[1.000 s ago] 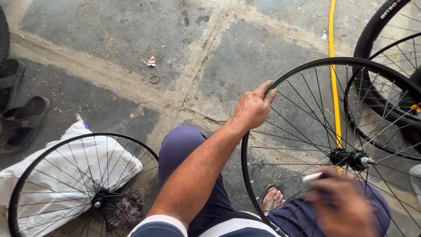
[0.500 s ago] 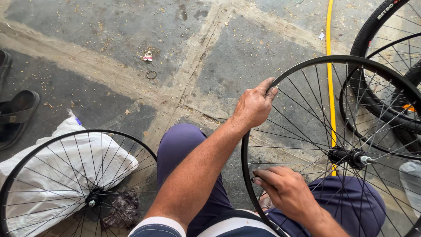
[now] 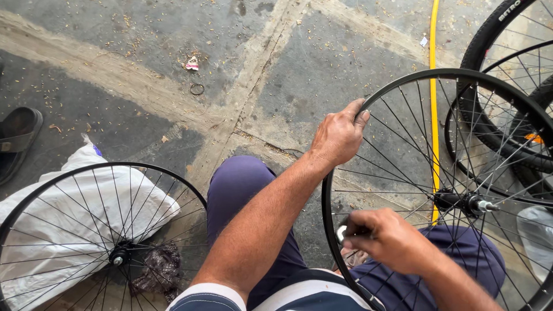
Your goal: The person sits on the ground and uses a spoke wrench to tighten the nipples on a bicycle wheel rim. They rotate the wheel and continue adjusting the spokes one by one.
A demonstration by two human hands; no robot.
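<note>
Both hands on the wheel point(image 3: 455, 173), up on its edge over my lap.

My left hand point(image 3: 340, 135) is wrapped over the rim's top, fingers curled tight. My right hand point(image 3: 391, 239) is closed around a small tool point(image 3: 344, 231) at the spokes, low on the rim. A second wheel point(image 3: 103, 230) lies well to my left on a white bag point(image 3: 46, 230).

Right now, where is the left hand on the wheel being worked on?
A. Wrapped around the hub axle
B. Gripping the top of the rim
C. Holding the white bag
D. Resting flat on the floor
B: the left hand curls over the upper edge of the black rim, while the right hand works low on the same wheel, well clear of the hub.
</note>
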